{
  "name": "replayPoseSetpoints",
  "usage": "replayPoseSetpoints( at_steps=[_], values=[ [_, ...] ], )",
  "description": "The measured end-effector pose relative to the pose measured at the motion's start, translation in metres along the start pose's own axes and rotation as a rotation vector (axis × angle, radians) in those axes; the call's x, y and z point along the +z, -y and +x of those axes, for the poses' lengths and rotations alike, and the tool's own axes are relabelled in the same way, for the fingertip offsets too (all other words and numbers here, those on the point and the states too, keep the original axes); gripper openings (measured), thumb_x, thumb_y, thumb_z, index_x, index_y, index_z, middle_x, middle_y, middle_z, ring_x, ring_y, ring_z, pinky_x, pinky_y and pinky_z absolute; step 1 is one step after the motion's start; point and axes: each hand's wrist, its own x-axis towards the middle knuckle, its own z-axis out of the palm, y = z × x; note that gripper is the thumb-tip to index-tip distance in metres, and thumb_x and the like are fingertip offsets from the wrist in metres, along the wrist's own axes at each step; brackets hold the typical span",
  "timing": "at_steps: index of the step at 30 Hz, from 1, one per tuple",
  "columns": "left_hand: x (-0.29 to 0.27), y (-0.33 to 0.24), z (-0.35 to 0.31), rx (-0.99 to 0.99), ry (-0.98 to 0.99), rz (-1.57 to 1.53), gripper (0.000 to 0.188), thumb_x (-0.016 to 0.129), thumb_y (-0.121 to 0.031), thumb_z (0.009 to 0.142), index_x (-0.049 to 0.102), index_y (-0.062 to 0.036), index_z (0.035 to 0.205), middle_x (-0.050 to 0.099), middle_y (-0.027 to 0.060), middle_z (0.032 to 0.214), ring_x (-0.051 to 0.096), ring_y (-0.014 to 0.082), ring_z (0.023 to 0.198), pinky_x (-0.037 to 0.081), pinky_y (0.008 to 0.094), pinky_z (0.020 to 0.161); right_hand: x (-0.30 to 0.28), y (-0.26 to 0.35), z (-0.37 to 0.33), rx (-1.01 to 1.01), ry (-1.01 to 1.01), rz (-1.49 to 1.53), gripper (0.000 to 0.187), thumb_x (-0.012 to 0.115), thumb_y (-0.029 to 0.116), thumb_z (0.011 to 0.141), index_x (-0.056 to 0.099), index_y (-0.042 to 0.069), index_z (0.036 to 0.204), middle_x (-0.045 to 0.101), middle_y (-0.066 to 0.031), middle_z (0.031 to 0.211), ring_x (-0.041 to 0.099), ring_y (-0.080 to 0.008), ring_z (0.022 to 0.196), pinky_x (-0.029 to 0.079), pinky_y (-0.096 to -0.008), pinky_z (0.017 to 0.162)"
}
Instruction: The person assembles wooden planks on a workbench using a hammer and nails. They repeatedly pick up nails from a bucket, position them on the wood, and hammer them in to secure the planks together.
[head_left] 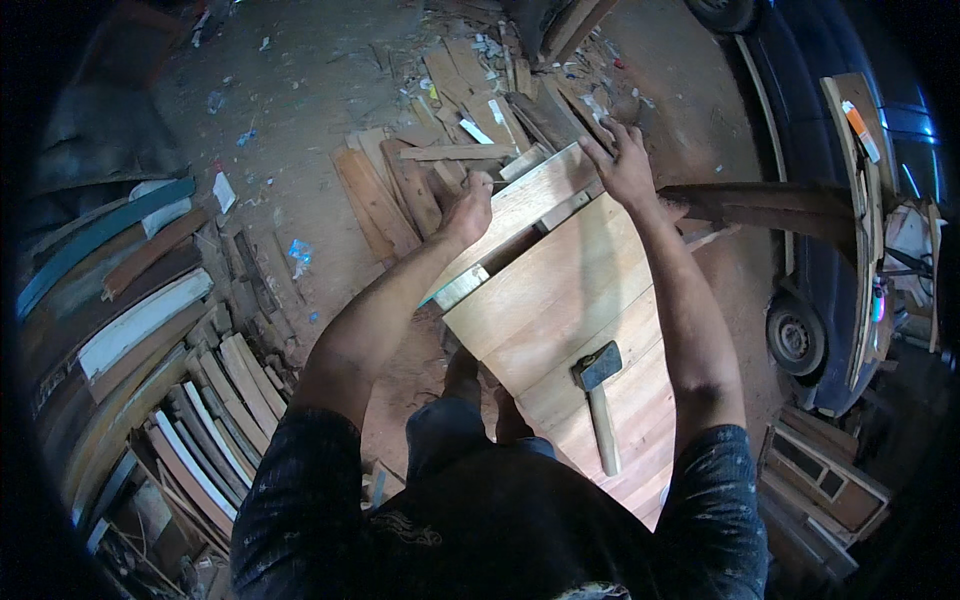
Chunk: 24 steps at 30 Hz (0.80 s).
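Observation:
A pale wooden board (535,203) lies along the far end of a panel made of joined planks (570,290). Small wood blocks (462,287) sit between the two, with a dark gap beside them. My left hand (468,212) is closed at the board's far edge, its fingertips partly hidden. At the board's right end, my right hand (622,165) grips it, with the thumb near the top face and fingers over the far side. A hammer (598,368) with a dark block head and a wooden handle rests on the panel, nearer my body.
Scrap wood (390,190) is heaped on the dirt floor beyond the board. Stacked planks (200,400) fill the left side. A dark blue vehicle (810,180) stands at the right, with boards leaning on it. A wooden frame (820,475) lies at lower right.

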Motion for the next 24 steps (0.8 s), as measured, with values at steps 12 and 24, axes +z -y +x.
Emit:
replayPoseSetpoints(
  at_steps=[12, 24],
  values=[
    [0.027, -0.018, -0.005, -0.270, 0.111, 0.045, 0.031, 0.025, -0.031, 0.110, 0.036, -0.0049, 0.121, 0.065, 0.0373, 0.108, 0.063, 0.0569, 0.103, 0.048, 0.0608, 0.090, -0.038, -0.043, -0.334, 0.555, -0.044, 0.424, 0.036, 0.075, 0.024, 0.096, 0.067, -0.005, 0.117, 0.069, -0.0131, 0.105, 0.066, -0.0197, 0.097, 0.054, -0.0332, 0.087],
    [0.039, -0.029, 0.006, -0.248, 0.140, 0.090, 0.035, 0.020, -0.036, 0.111, 0.034, -0.0073, 0.124, 0.066, 0.0355, 0.111, 0.062, 0.0540, 0.109, 0.046, 0.0607, 0.095, -0.062, -0.002, -0.476, 0.632, 0.354, 0.028, 0.082, 0.086, 0.036, 0.081, 0.045, -0.009, 0.136, 0.053, -0.0294, 0.122, 0.052, -0.0457, 0.115, 0.046, -0.0520, 0.101]
  ],
)
